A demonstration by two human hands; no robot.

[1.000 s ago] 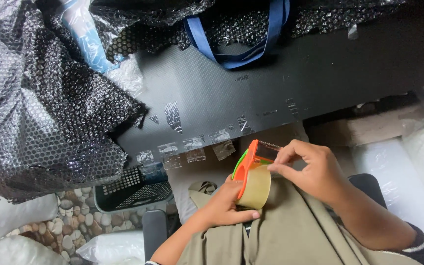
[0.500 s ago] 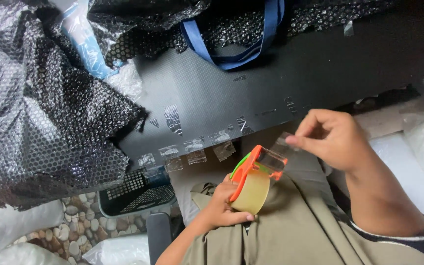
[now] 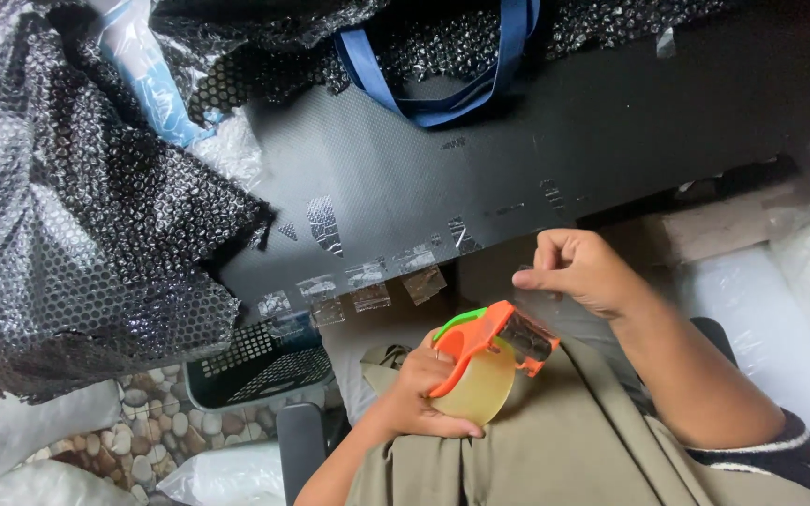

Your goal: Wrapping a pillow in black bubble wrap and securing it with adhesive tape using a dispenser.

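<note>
My left hand (image 3: pixel 424 398) grips the orange tape dispenser (image 3: pixel 482 365) on my lap; my right hand (image 3: pixel 581 272) fingers pinch a clear tape strip (image 3: pixel 529 298) just above it, near the black counter (image 3: pixel 517 159) edge.

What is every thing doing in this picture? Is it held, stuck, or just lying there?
Tape dispenser: orange, held in the left hand over the lap.
Strip of clear tape: pulled out, pinched by the right hand.
Short tape pieces: stuck along the black table edge.
Black bubble wrap: crumpled, draped over the table.
Blue strap: lying looped on the table.
</note>
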